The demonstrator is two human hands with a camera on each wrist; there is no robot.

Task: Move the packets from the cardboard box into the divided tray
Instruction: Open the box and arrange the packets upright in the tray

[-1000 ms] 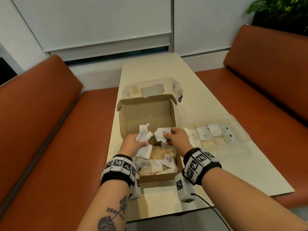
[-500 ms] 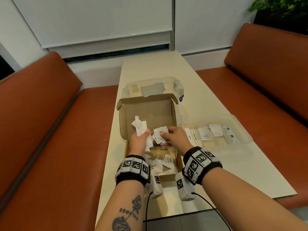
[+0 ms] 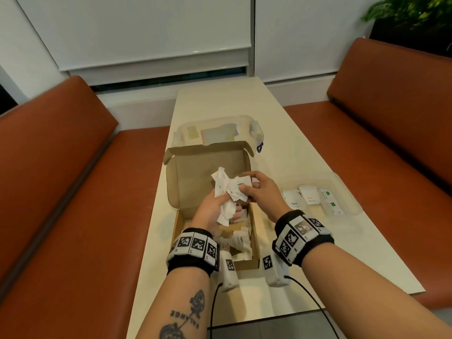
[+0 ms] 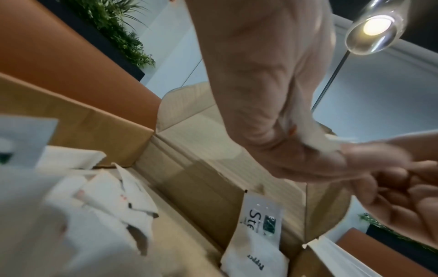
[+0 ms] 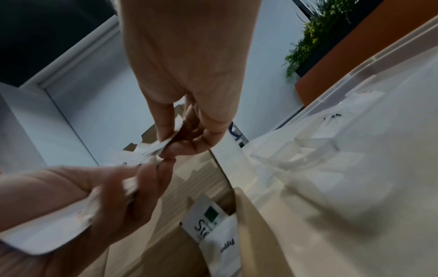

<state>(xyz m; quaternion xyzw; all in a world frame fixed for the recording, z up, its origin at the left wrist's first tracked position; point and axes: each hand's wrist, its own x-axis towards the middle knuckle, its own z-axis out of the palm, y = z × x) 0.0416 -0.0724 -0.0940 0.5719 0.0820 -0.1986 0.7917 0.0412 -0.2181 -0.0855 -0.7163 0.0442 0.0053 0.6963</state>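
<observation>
An open cardboard box (image 3: pixel 186 187) sits on the cream table, with several white packets (image 3: pixel 241 241) loose in its near end. My left hand (image 3: pixel 212 211) is raised above the box and grips a bunch of white packets (image 3: pixel 223 189). My right hand (image 3: pixel 259 192) meets it from the right and pinches one packet (image 3: pixel 243 185) of that bunch between thumb and fingers. In the right wrist view my right hand's fingertips (image 5: pixel 180 148) pinch a packet edge beside my left hand (image 5: pixel 99 189). The clear divided tray (image 3: pixel 352 199) lies to the right of the box and holds a few packets (image 3: pixel 310 198).
A clear lidded plastic container (image 3: pixel 217 130) stands just behind the box's raised lid. Orange bench seats (image 3: pixel 73 192) flank the table on both sides. A green-marked packet (image 4: pixel 263 223) leans against the box's inner wall. A plant (image 3: pixel 411 13) sits at the far right.
Both hands have lifted higher over the box and drawn together. My left hand has gathered its packets into a bunch, and my right hand now pinches a packet at that bunch.
</observation>
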